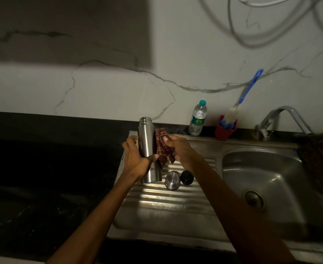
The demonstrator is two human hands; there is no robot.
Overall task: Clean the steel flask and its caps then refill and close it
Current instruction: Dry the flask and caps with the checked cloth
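The steel flask (147, 141) stands upright and uncapped above the ribbed drainboard (157, 202), held around its middle by my left hand (136, 159). My right hand (177, 147) presses a dark red checked cloth (163, 149) against the flask's right side. Below the cloth, a steel cap (172, 181) and a black inner cap (187, 177) lie on the drainboard, side by side.
A plastic water bottle (197, 119) and a red cup (224, 131) holding a blue-handled bottle brush (247, 90) stand at the back wall. The tap (276, 115) reaches over the sink basin (261, 180) on the right. Dark countertop (42, 178) lies to the left.
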